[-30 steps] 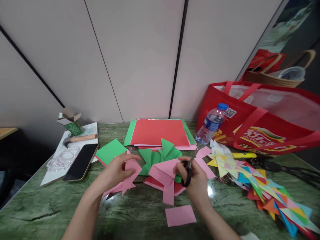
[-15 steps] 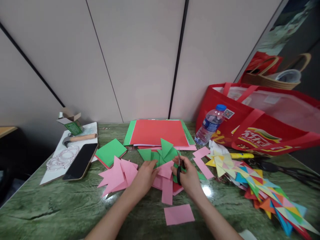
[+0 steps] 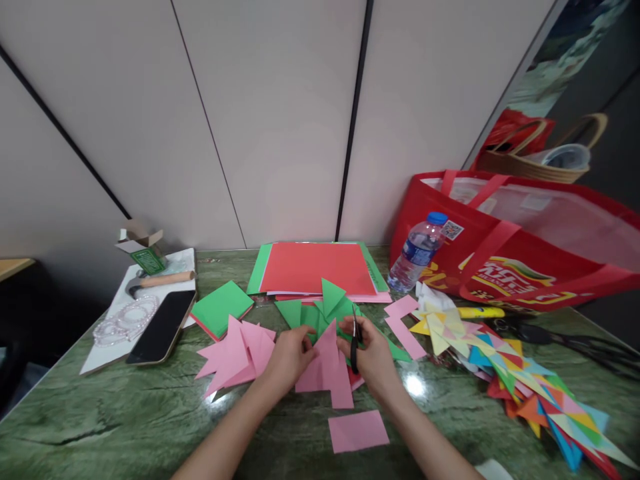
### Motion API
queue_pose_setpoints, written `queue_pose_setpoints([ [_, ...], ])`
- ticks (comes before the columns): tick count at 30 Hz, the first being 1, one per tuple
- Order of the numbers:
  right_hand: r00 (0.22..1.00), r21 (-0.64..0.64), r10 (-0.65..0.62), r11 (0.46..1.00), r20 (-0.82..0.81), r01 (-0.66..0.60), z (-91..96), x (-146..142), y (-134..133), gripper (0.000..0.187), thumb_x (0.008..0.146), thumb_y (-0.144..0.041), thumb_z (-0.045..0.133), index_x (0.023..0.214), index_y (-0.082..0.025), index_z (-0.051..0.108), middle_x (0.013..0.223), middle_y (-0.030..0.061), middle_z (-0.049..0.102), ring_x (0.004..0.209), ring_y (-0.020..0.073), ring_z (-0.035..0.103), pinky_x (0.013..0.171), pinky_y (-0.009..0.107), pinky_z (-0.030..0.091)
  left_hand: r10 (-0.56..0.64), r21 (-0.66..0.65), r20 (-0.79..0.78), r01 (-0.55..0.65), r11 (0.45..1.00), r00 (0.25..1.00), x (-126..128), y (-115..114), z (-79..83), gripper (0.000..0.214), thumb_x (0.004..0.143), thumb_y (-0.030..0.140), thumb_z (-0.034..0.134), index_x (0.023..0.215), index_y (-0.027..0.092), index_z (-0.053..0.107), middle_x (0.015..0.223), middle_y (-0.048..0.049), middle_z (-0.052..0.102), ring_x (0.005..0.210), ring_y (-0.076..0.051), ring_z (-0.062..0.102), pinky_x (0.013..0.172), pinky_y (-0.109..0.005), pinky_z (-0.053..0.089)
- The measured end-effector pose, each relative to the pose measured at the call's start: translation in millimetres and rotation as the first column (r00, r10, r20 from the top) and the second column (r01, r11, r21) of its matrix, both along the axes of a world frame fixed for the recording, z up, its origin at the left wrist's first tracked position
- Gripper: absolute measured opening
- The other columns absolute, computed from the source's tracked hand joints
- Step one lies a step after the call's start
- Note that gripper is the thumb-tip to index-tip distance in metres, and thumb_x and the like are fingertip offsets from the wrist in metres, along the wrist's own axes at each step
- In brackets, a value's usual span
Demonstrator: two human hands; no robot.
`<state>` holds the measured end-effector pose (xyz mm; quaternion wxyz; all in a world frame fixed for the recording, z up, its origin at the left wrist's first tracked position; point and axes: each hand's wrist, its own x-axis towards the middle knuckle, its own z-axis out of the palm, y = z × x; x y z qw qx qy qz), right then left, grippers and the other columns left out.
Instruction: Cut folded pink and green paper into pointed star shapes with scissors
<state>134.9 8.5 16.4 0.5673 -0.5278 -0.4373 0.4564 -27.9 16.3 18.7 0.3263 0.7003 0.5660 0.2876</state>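
Observation:
Between my hands a pink paper piece stands with a pointed tip up and a strip hanging below. My left hand is closed at its left edge, fingers curled on the paper. My right hand grips black-handled scissors, blades pointing up and away; its fingertips reach the paper's right side. Behind them lie folded green paper pieces. Left of my left hand is a heap of pointed pink folded pieces. A pink rectangle lies nearer to me.
At the back sits a stack of coloured sheets. Green square paper, a phone and a small hammer-like tool are left. On the right stand a water bottle and red bag, beside a multicoloured folded-paper chain.
The pink paper between my hands has turned, and its pointed tip now stands upward. My left hand has shifted slightly nearer to me and its fingers have curled in. The scissors stay in my right hand.

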Motion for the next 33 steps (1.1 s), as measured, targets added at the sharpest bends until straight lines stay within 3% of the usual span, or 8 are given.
queue_pose_setpoints([
  [3,0.999,0.006,-0.001,1.000,-0.037,0.001,3.4,0,0,0.040,0.053,-0.029,0.077,0.085,-0.018,0.056,0.085,0.0077,0.067,0.087,0.0269,0.063,0.074,0.039,0.051,0.017,-0.046,0.114,-0.012,0.999,0.993,-1,-1,11.9,0.006,0.068,0.018,0.056,0.067,0.014,0.060,0.052,0.0048,0.048,0.050,-0.011,0.046,0.047,-0.020,0.034],
  [9,0.990,-0.009,0.101,0.995,-0.104,-0.102,3.3,-2,-3,0.043,0.053,-0.034,0.079,0.086,-0.017,0.057,0.068,0.0015,0.065,0.063,0.0198,0.061,0.059,0.031,0.049,0.000,-0.089,0.287,0.027,0.996,0.958,-1,-5,30.3,0.016,0.072,0.023,0.056,0.060,0.013,0.055,0.052,0.0048,0.045,0.050,-0.010,0.045,0.046,-0.019,0.036],
  [12,0.981,-0.027,0.120,0.992,-0.153,-0.126,2.9,-2,-5,0.045,0.055,-0.034,0.080,0.089,-0.016,0.057,0.057,-0.0040,0.058,0.050,0.0136,0.051,0.048,0.024,0.040,-0.001,-0.054,0.364,0.022,0.998,0.931,2,-8,34.8,0.018,0.075,0.023,0.054,0.087,0.012,0.063,0.071,-0.0010,0.057,0.067,-0.013,0.053,0.059,-0.022,0.043],
  [16,0.968,-0.048,0.114,0.991,-0.223,-0.128,5.6,-1,-6,0.049,0.053,-0.033,0.081,0.092,-0.015,0.056,0.056,-0.0054,0.056,0.048,0.0115,0.047,0.047,0.022,0.037,-0.026,-0.078,0.561,0.084,0.993,0.828,3,-12,41.9,0.050,0.080,0.026,0.053,0.129,0.020,0.045,0.104,-0.0075,0.059,0.072,-0.012,0.054,0.067,-0.024,0.044],
  [22,0.957,-0.046,0.112,0.991,-0.267,-0.129,8.4,-1,-4,0.052,0.047,-0.035,0.083,0.087,-0.016,0.057,0.060,-0.0037,0.059,0.053,0.0131,0.051,0.046,0.021,0.038,-0.130,-0.260,0.503,0.293,0.920,0.854,3,-16,43.7,0.038,0.071,0.026,0.062,0.108,0.015,0.067,0.067,-0.0024,0.062,0.054,-0.010,0.041,0.050,-0.021,0.033],
  [27,0.965,-0.034,0.076,0.996,-0.251,-0.088,16.5,-2,-5,0.049,0.050,-0.038,0.082,0.087,-0.018,0.058,0.067,-0.0019,0.062,0.061,0.0153,0.058,0.058,0.025,0.045,0.105,-0.181,0.552,-0.004,0.983,0.827,3,-14,42.2,0.037,0.071,0.025,0.062,0.106,0.014,0.068,0.059,0.0008,0.055,0.051,-0.009,0.036,0.048,-0.020,0.031],
  [30,0.952,-0.030,0.194,0.978,-0.238,-0.207,20.5,-5,-9,0.044,0.056,-0.041,0.078,0.087,-0.017,0.057,0.068,-0.0008,0.062,0.064,0.0151,0.057,0.062,0.026,0.044,0.260,-0.117,0.649,-0.245,0.963,0.715,0,-12,45.2,0.036,0.072,0.027,0.063,0.106,0.016,0.068,0.059,0.0021,0.053,0.055,-0.009,0.040,0.053,-0.020,0.036],
  [33,0.888,-0.060,0.404,0.903,-0.218,-0.426,20.4,-11,-18,0.041,0.058,-0.039,0.078,0.084,-0.017,0.056,0.065,-0.0026,0.059,0.056,0.0110,0.050,0.053,0.022,0.038,0.315,-0.117,0.744,-0.349,0.930,0.589,-1,-12,48.2,0.043,0.068,0.026,0.068,0.111,0.017,0.065,0.057,0.0047,0.049,0.055,-0.008,0.041,0.053,-0.018,0.037],
])
